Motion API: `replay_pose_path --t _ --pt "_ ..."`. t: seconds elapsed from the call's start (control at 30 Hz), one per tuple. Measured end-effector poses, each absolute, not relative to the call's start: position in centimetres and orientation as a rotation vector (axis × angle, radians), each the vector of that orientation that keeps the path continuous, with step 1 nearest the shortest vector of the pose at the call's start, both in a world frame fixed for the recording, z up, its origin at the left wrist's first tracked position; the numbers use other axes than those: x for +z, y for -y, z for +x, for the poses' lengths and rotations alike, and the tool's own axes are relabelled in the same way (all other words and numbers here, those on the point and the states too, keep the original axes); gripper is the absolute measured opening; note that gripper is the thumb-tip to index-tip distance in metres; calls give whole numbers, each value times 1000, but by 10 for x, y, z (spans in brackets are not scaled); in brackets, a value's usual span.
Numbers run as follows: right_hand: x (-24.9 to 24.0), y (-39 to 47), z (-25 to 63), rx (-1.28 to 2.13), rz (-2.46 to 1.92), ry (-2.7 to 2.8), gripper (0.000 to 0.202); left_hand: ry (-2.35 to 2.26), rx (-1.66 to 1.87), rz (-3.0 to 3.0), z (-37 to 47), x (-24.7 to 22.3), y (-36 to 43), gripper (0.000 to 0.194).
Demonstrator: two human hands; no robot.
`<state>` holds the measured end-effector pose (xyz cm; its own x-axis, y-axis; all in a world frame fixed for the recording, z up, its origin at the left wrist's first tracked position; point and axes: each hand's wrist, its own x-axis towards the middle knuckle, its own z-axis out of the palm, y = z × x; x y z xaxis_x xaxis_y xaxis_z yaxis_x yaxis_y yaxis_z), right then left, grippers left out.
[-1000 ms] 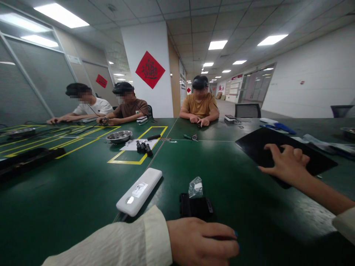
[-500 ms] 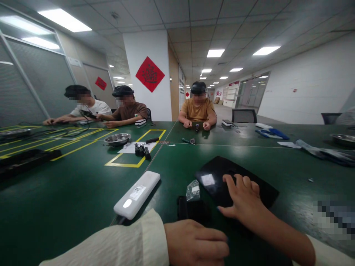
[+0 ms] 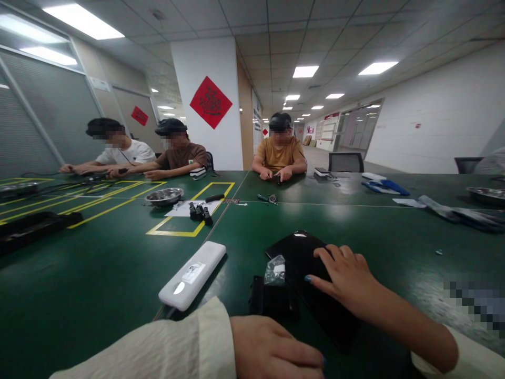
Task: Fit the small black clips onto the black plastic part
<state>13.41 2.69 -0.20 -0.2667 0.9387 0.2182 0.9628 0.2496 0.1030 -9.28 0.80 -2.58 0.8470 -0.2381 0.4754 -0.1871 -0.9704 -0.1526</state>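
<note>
A glossy black panel point(image 3: 302, 252) lies slantwise on the green table, its near end dark and hard to make out. Over its right side rests my right hand point(image 3: 349, 276), thumb and fingers spread, the fingertips on or just above the surface. My left hand point(image 3: 272, 347) is at the bottom edge of the view with its fingers curled together; whatever they hold is hidden. Just beyond that hand sits a black box-like object point(image 3: 272, 300), with a small clear plastic bag point(image 3: 275, 269) on top, against the panel's left side.
Left of the hands lies a white power bank point(image 3: 193, 276) with a cable. Farther off are several black parts point(image 3: 201, 213) on white paper, a metal bowl point(image 3: 164, 196), and a green-handled tool point(image 3: 266, 198). A black tray point(image 3: 39, 229) stands left. Three people sit across the table point(image 3: 118, 284).
The black panel has turned, its right corner swinging toward me and its left corner shifting left. My right hand has stayed nearly in place. Across the table, a person's hands have come together.
</note>
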Motion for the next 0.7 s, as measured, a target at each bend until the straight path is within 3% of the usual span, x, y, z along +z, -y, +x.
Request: replay_pose_path --t 0.1,0.3,0.53,0.7 --pt "-5 -37 155 -312 -1942 2390 51 -321 -814 -2922 -92 -24 -7 38" --pt "-5 -41 176 266 -2005 2420 58 -221 -780 -2928 -90 -30 -7 35" --pt "13 -8 154 407 -1872 2497 58 -429 -557 -2723 -96 -26 -11 32" --pt "27 -27 181 546 -1952 2327 51 -400 -600 -2692 -97 -24 -8 40"
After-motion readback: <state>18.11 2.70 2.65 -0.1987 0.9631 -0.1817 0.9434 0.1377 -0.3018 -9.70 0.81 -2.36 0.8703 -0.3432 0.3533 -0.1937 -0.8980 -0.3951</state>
